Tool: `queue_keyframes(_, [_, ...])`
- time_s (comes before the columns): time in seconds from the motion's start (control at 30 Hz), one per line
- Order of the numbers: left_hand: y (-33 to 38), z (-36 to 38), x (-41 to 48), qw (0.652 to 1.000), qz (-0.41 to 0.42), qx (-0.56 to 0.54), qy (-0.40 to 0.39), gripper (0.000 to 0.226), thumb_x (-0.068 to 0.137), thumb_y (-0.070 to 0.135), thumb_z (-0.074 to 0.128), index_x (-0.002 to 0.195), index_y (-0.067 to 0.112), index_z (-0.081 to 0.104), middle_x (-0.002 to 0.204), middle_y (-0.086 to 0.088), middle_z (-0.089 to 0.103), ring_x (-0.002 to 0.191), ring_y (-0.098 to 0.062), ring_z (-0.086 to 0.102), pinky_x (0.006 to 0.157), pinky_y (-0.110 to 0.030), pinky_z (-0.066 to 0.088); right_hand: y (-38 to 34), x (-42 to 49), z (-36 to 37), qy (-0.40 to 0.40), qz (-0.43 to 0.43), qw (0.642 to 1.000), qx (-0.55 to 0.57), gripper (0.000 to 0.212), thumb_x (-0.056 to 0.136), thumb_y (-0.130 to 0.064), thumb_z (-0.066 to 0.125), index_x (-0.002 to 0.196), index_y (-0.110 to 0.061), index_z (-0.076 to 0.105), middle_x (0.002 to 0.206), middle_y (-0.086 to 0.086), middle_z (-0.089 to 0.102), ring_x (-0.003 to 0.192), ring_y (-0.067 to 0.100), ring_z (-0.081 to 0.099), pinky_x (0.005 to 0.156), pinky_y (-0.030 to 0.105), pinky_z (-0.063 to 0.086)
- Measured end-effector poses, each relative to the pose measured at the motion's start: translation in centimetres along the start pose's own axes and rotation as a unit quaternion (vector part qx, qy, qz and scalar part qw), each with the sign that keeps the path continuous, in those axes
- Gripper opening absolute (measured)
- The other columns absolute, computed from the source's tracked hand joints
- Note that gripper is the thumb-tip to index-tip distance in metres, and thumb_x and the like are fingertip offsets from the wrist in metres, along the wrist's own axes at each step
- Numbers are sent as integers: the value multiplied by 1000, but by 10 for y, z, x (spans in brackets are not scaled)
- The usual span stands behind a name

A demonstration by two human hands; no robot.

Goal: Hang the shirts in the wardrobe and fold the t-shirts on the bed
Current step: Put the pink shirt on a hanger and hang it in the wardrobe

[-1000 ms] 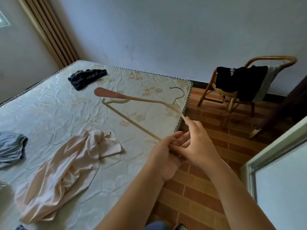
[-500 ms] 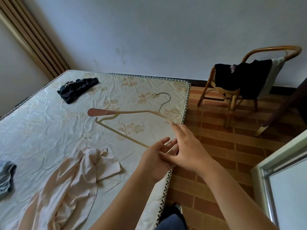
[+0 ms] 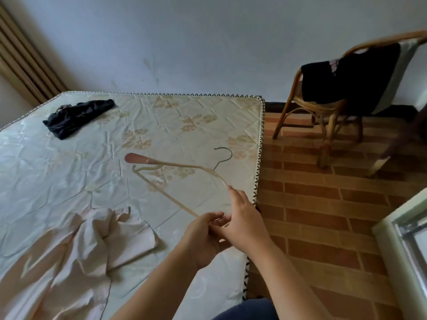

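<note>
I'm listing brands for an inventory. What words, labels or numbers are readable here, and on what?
None is readable.
The black garment on the chair has a pale patch near its top, perhaps a print, too blurred to read.
The mattress shows a flower pattern only, no words.
The hanger shows no mark.

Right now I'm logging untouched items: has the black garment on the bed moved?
No. The black garment keeps its spot at the far left of the mattress; only the view shifted.
</note>
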State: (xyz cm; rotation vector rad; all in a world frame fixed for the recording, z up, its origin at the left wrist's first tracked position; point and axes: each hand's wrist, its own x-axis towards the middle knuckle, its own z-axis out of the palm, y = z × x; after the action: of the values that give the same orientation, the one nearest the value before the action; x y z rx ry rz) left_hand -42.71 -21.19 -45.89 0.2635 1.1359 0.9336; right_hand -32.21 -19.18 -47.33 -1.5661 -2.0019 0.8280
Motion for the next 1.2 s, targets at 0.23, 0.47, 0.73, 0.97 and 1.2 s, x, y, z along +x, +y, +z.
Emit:
queue_keyframes(0.23, [-42,-114,9,993,-55,105,-13,34,103,22,31,74,11,46,66,-7,64,66,-21,61,60,-37,51,-3,-49,127,65,111,991,40,91,79,-43,70,148,-17,19,146,0,32,128,19,43,96,24,40])
queue_keyframes(0.47, [-66,-192,12,962,-38,268,47,16,95,14,42,81,9,48,68,-5,56,59,-14,60,62,-29,48,-15,-69,202,52,138,989,9,89,79,-43,70,146,-11,21,145,6,33,129,20,40,98,21,37])
queue_keyframes(0.73, [-78,-219,40,941,-40,333,46,25,102,22,38,89,3,49,71,-12,55,43,-11,49,43,-21,42,0,-70,231,19,151,988,-31,84,86,-50,58,147,-11,15,150,9,23,135,23,31,103,29,36])
queue_keyframes(0.97, [-86,-212,73,927,-45,368,51,26,103,24,35,98,1,48,66,-10,54,39,-10,51,44,-21,42,26,-73,236,43,198,979,4,90,82,-51,63,148,-11,16,149,7,26,132,21,39,95,29,41])
queue_keyframes(1.2, [-83,-216,100,913,-7,399,79,18,101,16,41,84,11,47,64,-7,56,53,-13,55,49,-22,42,49,-69,250,-36,277,959,40,78,81,-45,68,138,-9,29,125,6,48,97,19,54,71,24,39])
